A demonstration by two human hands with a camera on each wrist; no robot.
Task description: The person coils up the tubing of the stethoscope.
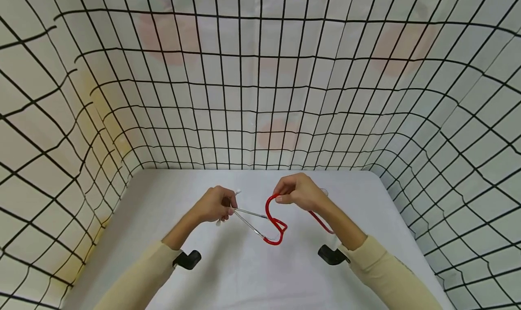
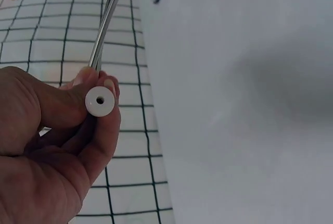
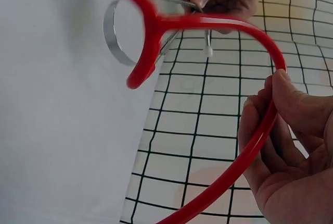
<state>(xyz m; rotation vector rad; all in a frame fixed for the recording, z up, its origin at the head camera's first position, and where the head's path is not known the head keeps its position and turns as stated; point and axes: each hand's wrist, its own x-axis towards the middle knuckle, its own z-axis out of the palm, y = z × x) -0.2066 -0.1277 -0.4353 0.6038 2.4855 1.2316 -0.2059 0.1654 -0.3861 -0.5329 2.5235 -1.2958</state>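
I've got the stethoscope strung above the tabletop, left fingers pinching its metal tubes, right fingers closed around the red hose, so tugging too hard might yank something loose.

No text, labels, brands, numbers or signs can be read in any of the three views.
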